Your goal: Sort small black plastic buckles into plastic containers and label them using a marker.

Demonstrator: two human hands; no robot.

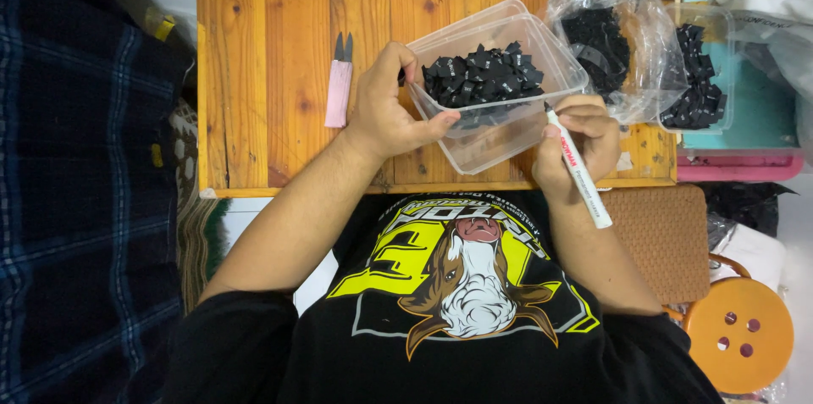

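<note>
Here, each item is listed as seen.
Left hand (385, 112): closed on the near-left rim of the clear plastic tub (495, 86), thumb along the front wall.
Tub: tilted on the wooden table (271, 65), filled with small black folded labels (483, 78).
Right hand (576, 146): a white marker pen (577, 167) is pinched, tip at the tub's right wall.
Nearby: pink thread snips (340, 86) are laid left of the tub; a clear bag of black labels (605, 40) is seen to its right.
</note>
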